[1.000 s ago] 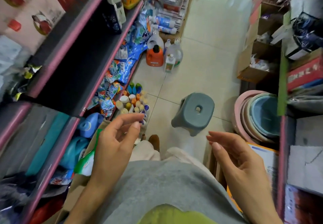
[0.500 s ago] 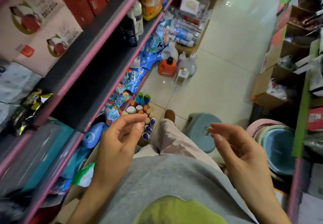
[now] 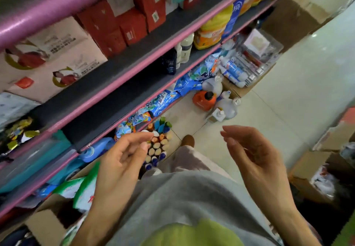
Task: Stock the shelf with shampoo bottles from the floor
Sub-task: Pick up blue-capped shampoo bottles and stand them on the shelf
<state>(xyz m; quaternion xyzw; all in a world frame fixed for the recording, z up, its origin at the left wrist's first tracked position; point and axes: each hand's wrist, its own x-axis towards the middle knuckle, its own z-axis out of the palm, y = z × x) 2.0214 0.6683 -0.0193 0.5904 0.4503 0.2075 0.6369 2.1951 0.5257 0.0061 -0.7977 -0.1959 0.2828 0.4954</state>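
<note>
So, shelving: the pink-edged shelf unit (image 3: pixel 123 76) fills your left side, running away toward the upper right, with a long bare stretch of dark board on the middle tier.
Floor: pale tiled floor (image 3: pixel 288 96) opens on your right, with an orange jug (image 3: pixel 203 100) and clear jugs standing near the shelf's foot.
Upper tier: red cartons (image 3: pixel 134 15) and pale printed boxes (image 3: pixel 57 53) sit above that bare stretch.
Middle tier stock: a dark bottle (image 3: pixel 169 61) and a white bottle (image 3: pixel 185 49) stand upright side by side, further along from the bare board.
Shampoo bottles: the cluster of shampoo bottles (image 3: pixel 159 146) stands upright on the floor just beside the shelf's base, caps up, packed tight, just ahead of your foot.
Your left hand: your left hand (image 3: pixel 123 161) hovers over the near edge of that cluster, palm toward you, fingers loosely curled, holding nothing.
Your right hand: your right hand (image 3: pixel 255 159) is raised over the tiles, well apart from the bottles, fingers relaxed and empty.
</note>
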